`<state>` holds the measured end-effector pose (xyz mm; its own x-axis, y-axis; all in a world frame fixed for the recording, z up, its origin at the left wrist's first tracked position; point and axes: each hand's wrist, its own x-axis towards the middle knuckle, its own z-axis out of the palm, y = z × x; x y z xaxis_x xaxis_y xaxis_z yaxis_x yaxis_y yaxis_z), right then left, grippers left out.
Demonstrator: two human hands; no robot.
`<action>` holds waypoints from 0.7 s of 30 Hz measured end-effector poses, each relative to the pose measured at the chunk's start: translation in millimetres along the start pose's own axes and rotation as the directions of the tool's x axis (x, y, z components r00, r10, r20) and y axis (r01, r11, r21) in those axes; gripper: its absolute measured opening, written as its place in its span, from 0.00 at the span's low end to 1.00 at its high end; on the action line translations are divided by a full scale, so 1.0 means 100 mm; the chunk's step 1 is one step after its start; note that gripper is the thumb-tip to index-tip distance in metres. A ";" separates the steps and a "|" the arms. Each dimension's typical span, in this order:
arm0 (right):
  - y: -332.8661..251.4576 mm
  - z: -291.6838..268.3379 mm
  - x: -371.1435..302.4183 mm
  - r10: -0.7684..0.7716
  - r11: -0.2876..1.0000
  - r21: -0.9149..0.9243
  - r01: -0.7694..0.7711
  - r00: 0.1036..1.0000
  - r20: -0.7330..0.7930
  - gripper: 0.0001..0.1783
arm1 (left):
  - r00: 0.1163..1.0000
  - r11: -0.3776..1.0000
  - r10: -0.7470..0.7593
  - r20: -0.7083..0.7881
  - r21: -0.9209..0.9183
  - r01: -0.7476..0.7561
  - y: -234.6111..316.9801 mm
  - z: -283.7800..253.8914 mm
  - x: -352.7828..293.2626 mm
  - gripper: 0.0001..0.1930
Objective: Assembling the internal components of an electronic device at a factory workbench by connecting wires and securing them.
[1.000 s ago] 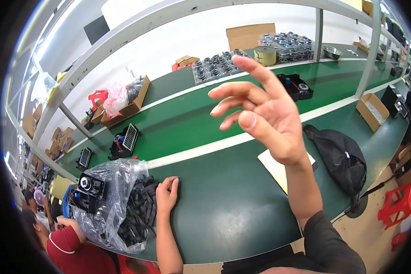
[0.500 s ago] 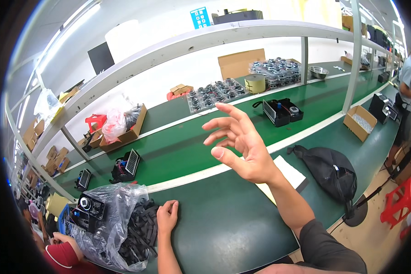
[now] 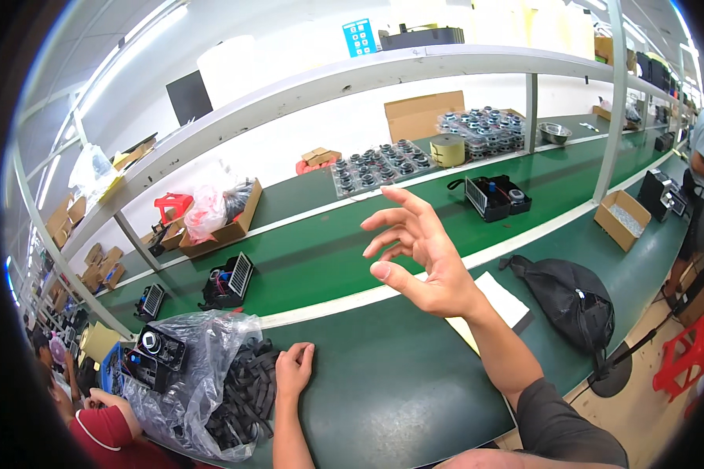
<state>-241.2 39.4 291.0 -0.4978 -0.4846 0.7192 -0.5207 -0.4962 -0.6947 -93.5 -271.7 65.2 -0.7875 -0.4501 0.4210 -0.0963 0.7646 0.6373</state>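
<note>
My right hand (image 3: 432,270) is raised above the workbench, fingers spread and slightly bent, holding nothing. My left hand (image 3: 294,369) rests on the green bench top (image 3: 368,383) with its fingers curled in and nothing visible in them. Right beside it lies a heap of black straps (image 3: 246,395), partly inside a clear plastic bag (image 3: 184,375). At the bag's far left sits an open black device housing (image 3: 158,350) with a round part and wiring. A white sheet (image 3: 497,305) lies under my right forearm, on the bench.
Beyond a pale rail runs a green conveyor carrying open black housings (image 3: 231,280) (image 3: 499,198). Trays of speakers (image 3: 383,166) stand behind it. On the right are a black bag (image 3: 563,297), a carton (image 3: 623,220) and a red stool (image 3: 687,356). A co-worker's red sleeve (image 3: 102,430) is close on the left.
The whole view has shifted slightly, so the scene sits a little further right. Both hands keep nearly the same pose, and nothing has been picked up or let go.
</note>
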 end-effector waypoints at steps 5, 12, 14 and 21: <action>0.00 -0.02 -0.01 -0.003 1.000 -0.017 0.003 1.000 -0.005 0.50 | 1.000 1.000 -0.012 0.025 -0.001 0.012 0.07 -0.03 0.02 0.09; -0.04 -0.01 -0.07 -0.018 1.000 -0.020 0.017 1.000 -0.012 0.49 | 1.000 1.000 0.018 0.010 0.006 -0.018 0.05 -0.02 -0.07 0.09; -0.01 0.00 -0.06 -0.031 0.999 -0.010 0.031 0.999 -0.010 0.49 | 1.000 0.999 0.004 0.013 0.033 -0.004 0.03 -0.04 -0.09 0.09; -0.03 -0.13 0.06 -0.252 0.960 -0.140 0.243 0.967 -0.049 0.45 | 0.995 0.996 0.087 0.041 -0.025 -0.086 0.09 0.06 0.19 0.11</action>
<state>-251.5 46.8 297.3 -0.3844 -0.3081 0.8702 -0.7179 -0.4928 -0.4916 -112.8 -270.5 74.5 -0.8173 -0.3623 0.4481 -0.0127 0.7887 0.6146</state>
